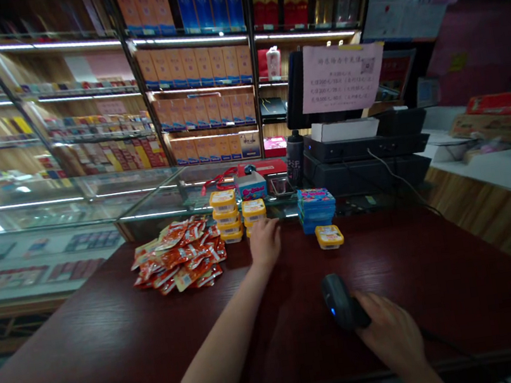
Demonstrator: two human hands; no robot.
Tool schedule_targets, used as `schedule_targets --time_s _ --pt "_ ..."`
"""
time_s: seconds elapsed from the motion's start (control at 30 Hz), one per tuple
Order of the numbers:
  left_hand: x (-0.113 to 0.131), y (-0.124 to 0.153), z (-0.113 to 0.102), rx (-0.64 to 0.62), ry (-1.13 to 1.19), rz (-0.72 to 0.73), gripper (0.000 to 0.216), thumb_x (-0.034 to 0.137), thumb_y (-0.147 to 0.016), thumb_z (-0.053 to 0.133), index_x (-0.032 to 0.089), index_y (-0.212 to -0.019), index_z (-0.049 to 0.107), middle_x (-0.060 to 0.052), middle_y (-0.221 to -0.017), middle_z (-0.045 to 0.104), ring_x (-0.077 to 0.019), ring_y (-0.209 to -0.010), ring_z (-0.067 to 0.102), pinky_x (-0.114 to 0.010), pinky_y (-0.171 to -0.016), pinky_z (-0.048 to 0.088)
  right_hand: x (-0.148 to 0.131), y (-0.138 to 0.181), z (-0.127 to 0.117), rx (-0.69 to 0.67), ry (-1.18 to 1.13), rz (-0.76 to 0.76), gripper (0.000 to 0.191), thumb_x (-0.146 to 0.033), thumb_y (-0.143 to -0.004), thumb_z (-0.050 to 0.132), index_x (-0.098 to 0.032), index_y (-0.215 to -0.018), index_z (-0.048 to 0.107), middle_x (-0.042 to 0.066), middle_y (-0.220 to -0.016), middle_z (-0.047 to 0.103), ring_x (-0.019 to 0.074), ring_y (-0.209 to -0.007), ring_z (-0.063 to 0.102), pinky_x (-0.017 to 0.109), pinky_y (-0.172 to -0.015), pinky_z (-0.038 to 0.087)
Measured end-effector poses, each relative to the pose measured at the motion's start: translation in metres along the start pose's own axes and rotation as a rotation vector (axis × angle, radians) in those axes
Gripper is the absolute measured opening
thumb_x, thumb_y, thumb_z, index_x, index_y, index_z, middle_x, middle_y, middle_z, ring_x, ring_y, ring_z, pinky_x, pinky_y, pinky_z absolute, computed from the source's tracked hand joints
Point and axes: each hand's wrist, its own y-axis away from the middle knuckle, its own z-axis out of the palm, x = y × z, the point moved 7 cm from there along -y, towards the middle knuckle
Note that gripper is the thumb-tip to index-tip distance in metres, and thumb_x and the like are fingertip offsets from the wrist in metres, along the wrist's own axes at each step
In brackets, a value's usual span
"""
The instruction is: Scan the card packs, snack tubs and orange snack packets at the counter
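Observation:
My left hand (264, 242) reaches forward across the dark red counter (91, 344) and closes on a small yellow-lidded cup (253, 210) in the shorter of two stacks. The taller stack of yellow cups (225, 215) stands just left of it. My right hand (390, 332) grips a black barcode scanner (340, 300) near the counter's front, its blue light showing. A single yellow cup (329, 236) lies apart to the right, in front of a stack of blue packs (316, 208).
A heap of red-orange snack packets (178, 254) lies left of the cups. Behind stand a black till with printer (358, 144), a dark bottle (295, 157), a glass display case (51, 235) and shelves of boxed goods (198, 65). A wooden side counter (492, 201) runs right.

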Motion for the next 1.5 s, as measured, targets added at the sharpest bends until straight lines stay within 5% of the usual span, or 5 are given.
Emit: schedule_targets --time_s 0.13,0.47,0.93,1.17,1.5 --pt "-0.032 -0.021 -0.045 0.043 -0.298 -0.034 0.03 0.018 -0.085 0.052 0.023 -0.112 0.063 -0.011 -0.111 0.058 -0.0278 -0.104 0.052 -0.041 -0.09 0.043 0.002 0.001 0.002 0.006 -0.029 0.027 0.036 -0.016 -0.075 0.056 -0.021 -0.111 0.057 0.005 -0.096 0.07 0.0226 -0.085 0.065 0.032 -0.074 0.046" --pt "-0.047 -0.045 -0.043 -0.242 -0.353 0.098 0.021 0.007 -0.084 0.047 0.017 -0.095 0.063 -0.011 -0.107 0.059 -0.0219 -0.097 0.058 -0.032 -0.083 0.047 0.001 -0.001 0.001 0.003 -0.085 0.034 0.035 -0.012 -0.075 0.054 -0.022 -0.108 0.059 0.005 -0.092 0.071 0.0214 -0.082 0.065 0.031 -0.076 0.046" --pt "-0.033 0.07 -0.051 0.021 0.074 -0.056 0.011 0.018 -0.087 0.05 0.018 -0.093 0.06 -0.007 -0.095 0.063 -0.0185 -0.089 0.061 -0.031 -0.081 0.05 -0.009 -0.015 -0.016 -0.107 -0.226 0.163 0.03 -0.017 -0.074 0.056 -0.026 -0.101 0.064 0.001 -0.087 0.074 0.0231 -0.076 0.07 0.031 -0.065 0.048" --pt "-0.042 0.081 -0.046 -0.013 0.058 -0.092 0.01 0.017 -0.086 0.051 0.019 -0.092 0.059 -0.007 -0.094 0.061 -0.0182 -0.088 0.059 -0.032 -0.081 0.05 -0.055 -0.035 -0.037 -0.173 -0.756 0.243 0.025 -0.028 -0.071 0.065 -0.022 -0.095 0.068 0.006 -0.092 0.075 0.0248 -0.082 0.069 0.033 -0.073 0.052" --pt "-0.041 0.083 -0.049 -0.013 0.047 -0.14 0.008 0.012 -0.082 0.053 0.018 -0.084 0.059 -0.006 -0.089 0.061 -0.0187 -0.086 0.058 -0.032 -0.08 0.049 -0.08 -0.041 -0.035 -0.191 -0.926 0.264 0.032 -0.031 -0.071 0.068 -0.016 -0.099 0.067 0.01 -0.098 0.074 0.026 -0.089 0.068 0.039 -0.083 0.052"
